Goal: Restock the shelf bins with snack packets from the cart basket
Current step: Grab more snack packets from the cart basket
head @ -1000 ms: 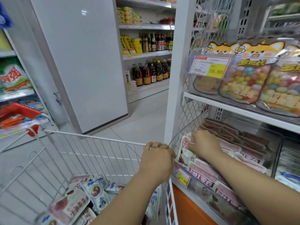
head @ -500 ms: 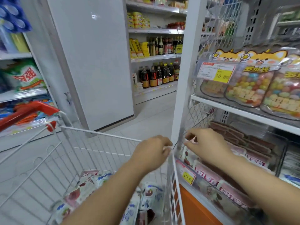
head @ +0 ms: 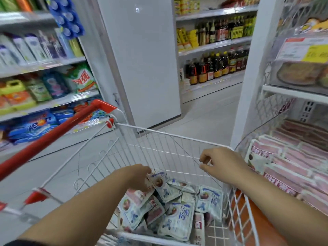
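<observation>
A white-and-blue snack packet (head: 159,183) is being pinched by its upper edge between the curled fingers of the left hand (head: 140,174), which is being held low inside the white wire cart basket (head: 177,144). The packet is being held tilted, its lower end lying against the heap of similar white-and-blue foil packets (head: 179,221) that is covering the bottom of the basket. The right hand (head: 221,160) is being held above the basket's far right corner, near the rim, with its fingers loosely curled and nothing being gripped by them. Just right of the cart, flat pink-and-white packets (head: 292,162) are being displayed in overlapping rows in a clear plastic shelf bin (head: 252,135), untouched by either hand. On the shelf above, a red-and-yellow price tag (head: 301,48) is being shown on the front of another clear bin, its print too blurred to be read. The long red cart handle (head: 53,134) is being seen at left, with bags of detergent (head: 81,79) stacked on the shelves behind it. Dark sauce bottles (head: 213,68) are being displayed on shelves across the pale aisle.
</observation>
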